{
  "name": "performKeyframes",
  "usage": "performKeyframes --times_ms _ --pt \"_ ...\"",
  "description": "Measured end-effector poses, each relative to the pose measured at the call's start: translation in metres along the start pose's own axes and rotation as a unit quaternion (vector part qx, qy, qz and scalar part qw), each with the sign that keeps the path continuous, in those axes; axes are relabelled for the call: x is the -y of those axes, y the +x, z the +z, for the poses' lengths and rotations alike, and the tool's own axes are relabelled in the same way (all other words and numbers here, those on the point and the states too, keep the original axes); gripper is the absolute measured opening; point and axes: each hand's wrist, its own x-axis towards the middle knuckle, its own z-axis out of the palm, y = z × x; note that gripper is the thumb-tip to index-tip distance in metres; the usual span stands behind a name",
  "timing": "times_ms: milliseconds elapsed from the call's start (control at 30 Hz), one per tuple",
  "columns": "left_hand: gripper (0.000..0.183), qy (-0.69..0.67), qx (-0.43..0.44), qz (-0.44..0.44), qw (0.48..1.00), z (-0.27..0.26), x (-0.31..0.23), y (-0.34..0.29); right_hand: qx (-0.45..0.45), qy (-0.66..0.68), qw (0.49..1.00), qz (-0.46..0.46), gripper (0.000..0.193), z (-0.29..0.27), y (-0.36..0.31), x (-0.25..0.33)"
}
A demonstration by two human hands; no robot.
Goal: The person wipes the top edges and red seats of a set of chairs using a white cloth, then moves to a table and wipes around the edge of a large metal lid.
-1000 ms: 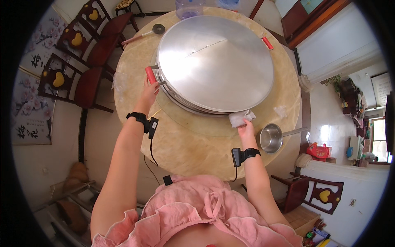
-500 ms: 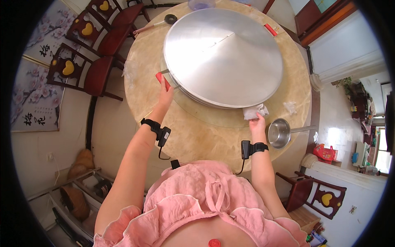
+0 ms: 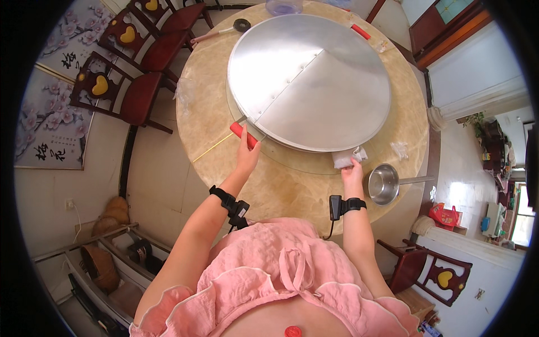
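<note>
A large shiny cone-shaped metal lid (image 3: 320, 101), with a riveted seam, covers a round pan on the table. My left hand (image 3: 246, 156) is closed round the red side handle (image 3: 238, 130) at the pan's near left edge. The pan's body is almost wholly hidden beneath the lid. At the near right rim my right hand (image 3: 352, 174) pinches a folded white cloth (image 3: 343, 159), which touches the underside of the edge. A second red handle (image 3: 360, 31) sticks out at the far right.
Pan and lid stand on a glass turntable (image 3: 292, 163) on a round marbled table (image 3: 269, 196). A steel saucepan (image 3: 383, 184) sits by my right hand, near crumpled clear plastic (image 3: 400, 149). At the far left lies a black ladle (image 3: 241, 25). Dark red chairs (image 3: 140, 101) stand to the left.
The pan and lid have turned counterclockwise. My left hand has moved right and nearer with its handle, while the far handle shifted left. My right hand with the cloth has hardly moved.
</note>
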Motion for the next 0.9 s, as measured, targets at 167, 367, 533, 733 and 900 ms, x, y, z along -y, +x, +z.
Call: performKeyframes --times_ms 167,367,533,733,900 --pt "0.069 -0.007 0.033 -0.027 0.999 -0.003 -0.005 -0.016 0.026 -0.012 1.0 -0.012 0.034 0.001 -0.009 0.001" --pt "0.056 0.341 0.091 0.096 0.931 -0.024 -0.03 -0.025 0.018 -0.004 1.0 0.007 0.035 -0.002 -0.014 -0.003" --pt "0.057 0.463 0.128 0.19 0.856 -0.032 -0.03 -0.028 0.019 -0.018 1.0 0.016 0.035 0.003 -0.023 -0.023" --pt "0.056 0.482 0.17 0.14 0.848 -0.024 -0.039 -0.03 0.039 0.005 0.999 0.014 0.04 0.017 -0.041 -0.081" --pt "0.056 0.459 0.187 0.153 0.855 -0.021 -0.031 -0.028 0.034 0.043 0.993 0.107 0.039 0.047 -0.073 -0.126"
